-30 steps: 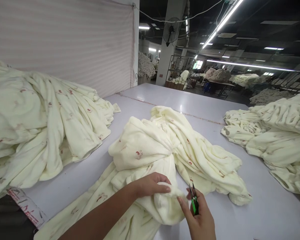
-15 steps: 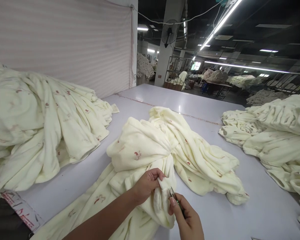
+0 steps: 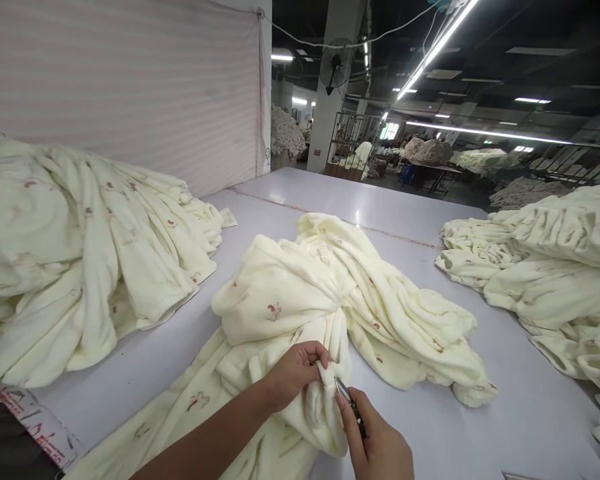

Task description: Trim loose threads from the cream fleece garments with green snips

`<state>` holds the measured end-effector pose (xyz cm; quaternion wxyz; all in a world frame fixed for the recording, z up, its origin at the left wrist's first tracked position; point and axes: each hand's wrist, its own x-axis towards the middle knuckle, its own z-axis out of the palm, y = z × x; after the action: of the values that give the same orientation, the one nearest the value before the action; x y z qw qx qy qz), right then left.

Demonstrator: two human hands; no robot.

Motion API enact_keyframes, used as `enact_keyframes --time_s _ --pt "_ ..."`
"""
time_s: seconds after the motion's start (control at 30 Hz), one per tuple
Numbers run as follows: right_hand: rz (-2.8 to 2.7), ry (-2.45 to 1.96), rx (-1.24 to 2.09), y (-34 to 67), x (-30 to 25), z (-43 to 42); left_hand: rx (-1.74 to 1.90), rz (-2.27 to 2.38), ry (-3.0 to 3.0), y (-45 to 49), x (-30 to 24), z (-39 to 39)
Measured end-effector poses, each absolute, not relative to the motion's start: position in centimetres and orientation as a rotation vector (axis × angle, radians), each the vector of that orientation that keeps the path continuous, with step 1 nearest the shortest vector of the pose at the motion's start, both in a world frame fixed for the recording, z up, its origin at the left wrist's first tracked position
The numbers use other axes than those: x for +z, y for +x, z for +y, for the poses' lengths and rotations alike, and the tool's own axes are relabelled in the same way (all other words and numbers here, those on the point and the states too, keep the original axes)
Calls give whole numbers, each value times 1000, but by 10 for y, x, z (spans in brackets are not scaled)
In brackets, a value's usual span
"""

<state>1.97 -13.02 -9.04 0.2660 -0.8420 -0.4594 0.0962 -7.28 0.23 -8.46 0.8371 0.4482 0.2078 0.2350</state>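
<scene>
Trimming appears to be in hand: plush fabric [image 3: 280, 287] is pinched by the left hand [image 3: 296, 375], thread snips [image 3: 350, 402] gripped by the right hand [image 3: 379, 437]; steady tension is called for next.

Striped curtain [image 3: 130, 80]: 10 o'clock, pale pinkish, hanging upright.
Printed cloth heap [image 3: 130, 240]: 9 o'clock, cream with small reddish figures.
Folded cloth heap [image 3: 555, 287]: 3 o'clock, cream, in loose layers.
Tabletop [image 3: 300, 190]: glossy, pale, a thin reddish line crossing it toward 12 o'clock.
Lettered strip [image 3: 35, 427]: 8 o'clock, red markings, along the table's edge.
Fan [image 3: 335, 67]: just past 12, dark, on a pillar [image 3: 320, 127].
Tube light [image 3: 437, 47]: between 1 and 2, lit.
</scene>
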Motion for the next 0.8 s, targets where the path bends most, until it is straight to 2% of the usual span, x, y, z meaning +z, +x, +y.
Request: enact_keyframes --time_s 0.13,0.4,0.67,0.8 --pt "-1268 -2328 188 19 -92 -131 477 429 946 -72 -84 2" --pt "-1037 -2102 607 22 -94 -131 438 427 933 -72 -84 2" --pt "-1006 -2086 661 18 -87 -129 420 419 1021 -72 -88 -1" --pt "-907 -1902 684 22 -90 -131 428 442 1056 -75 -77 10"
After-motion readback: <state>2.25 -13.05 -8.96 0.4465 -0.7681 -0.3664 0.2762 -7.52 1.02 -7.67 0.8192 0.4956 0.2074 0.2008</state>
